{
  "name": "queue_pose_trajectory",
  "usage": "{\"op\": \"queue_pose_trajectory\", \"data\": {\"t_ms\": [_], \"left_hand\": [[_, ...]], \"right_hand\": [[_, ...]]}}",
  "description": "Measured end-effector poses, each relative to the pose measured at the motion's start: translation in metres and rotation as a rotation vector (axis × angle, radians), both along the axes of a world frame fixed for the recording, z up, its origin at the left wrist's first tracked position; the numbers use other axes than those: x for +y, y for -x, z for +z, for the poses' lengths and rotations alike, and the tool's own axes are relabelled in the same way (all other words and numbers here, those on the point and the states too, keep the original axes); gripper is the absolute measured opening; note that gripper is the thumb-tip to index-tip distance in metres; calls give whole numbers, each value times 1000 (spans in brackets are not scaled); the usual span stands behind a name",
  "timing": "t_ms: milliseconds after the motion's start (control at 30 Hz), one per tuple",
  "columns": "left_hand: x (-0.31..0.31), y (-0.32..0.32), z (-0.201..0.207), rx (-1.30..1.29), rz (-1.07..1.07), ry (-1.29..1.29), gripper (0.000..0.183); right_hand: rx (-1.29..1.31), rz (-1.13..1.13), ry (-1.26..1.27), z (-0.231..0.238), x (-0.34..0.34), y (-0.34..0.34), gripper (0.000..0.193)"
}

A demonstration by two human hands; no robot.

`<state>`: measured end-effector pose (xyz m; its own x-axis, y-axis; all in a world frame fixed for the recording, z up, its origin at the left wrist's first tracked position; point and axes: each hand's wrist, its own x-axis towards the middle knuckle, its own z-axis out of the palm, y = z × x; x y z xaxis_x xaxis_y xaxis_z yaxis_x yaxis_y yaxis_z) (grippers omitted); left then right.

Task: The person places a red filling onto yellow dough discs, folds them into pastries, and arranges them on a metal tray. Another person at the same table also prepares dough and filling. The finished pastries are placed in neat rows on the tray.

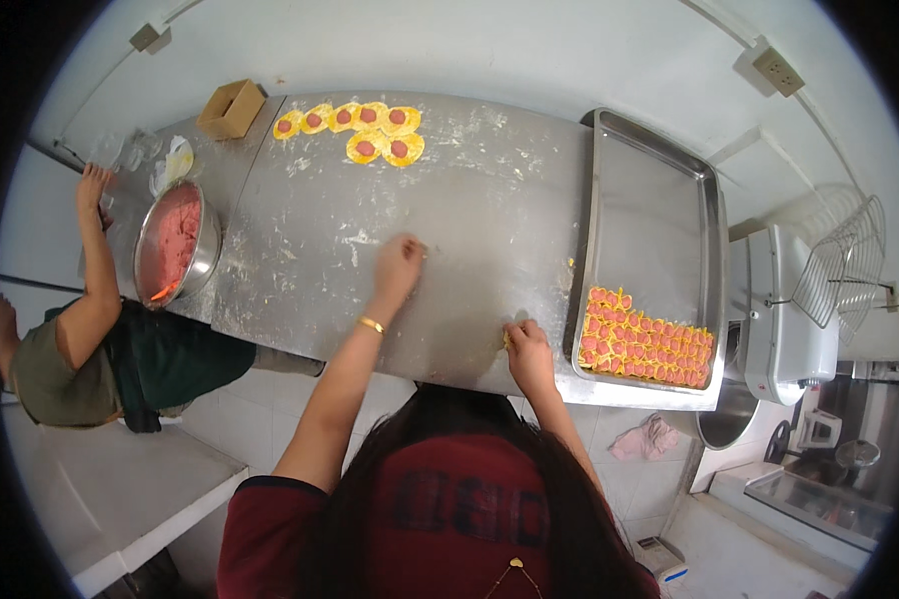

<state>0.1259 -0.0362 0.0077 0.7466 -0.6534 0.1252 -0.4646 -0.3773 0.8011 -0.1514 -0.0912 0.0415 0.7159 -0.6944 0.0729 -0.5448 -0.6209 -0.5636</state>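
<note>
My left hand (pixel 400 268) is over the middle of the steel table (pixel 310 260), blurred by motion; whether its fingers hold anything cannot be made out. Closer to the front edge, my right hand (pixel 531 357) is closed, with a bit of a small yellow dumpling (pixel 507 340) showing at its fingertips and the rest hidden. Several round yellow wrappers (pixel 410 117) lie flat at the back left, each with a ball of pink filling in its centre. To the right, a large steel tray (pixel 586 250) holds packed rows of yellow dumplings with pink tops (pixel 644 342) at its near end.
A steel bowl (pixel 210 250) of pink filling with an orange utensil stands at the left. Behind it are a plastic bag (pixel 175 162) and a cardboard box (pixel 232 110). Another person (pixel 90 329) is at the left end. A white machine (pixel 789 309) stands beyond the tray.
</note>
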Motion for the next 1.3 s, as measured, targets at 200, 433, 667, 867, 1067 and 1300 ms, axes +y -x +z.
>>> {"op": "queue_pose_trajectory", "data": {"t_ms": [200,433,667,867,1067,1300], "left_hand": [[-38,-158,-20,-184,431,-256,27],[-87,-224,-40,-262,453,-330,43],[-71,-211,-49,15,354,-100,30],[15,-105,-28,689,124,187,12],[91,-21,3,865,91,73,5],[105,21,2,901,264,285,17]], "right_hand": [[-216,-165,-185,26,-11,44,36],[-286,-544,-127,70,-61,143,40],[-109,-546,68,68,-158,168,33],[14,-367,5,19,-223,133,25],[195,-142,-9,-9,-234,128,28],[192,66,-123,1,-242,135,30]]}}
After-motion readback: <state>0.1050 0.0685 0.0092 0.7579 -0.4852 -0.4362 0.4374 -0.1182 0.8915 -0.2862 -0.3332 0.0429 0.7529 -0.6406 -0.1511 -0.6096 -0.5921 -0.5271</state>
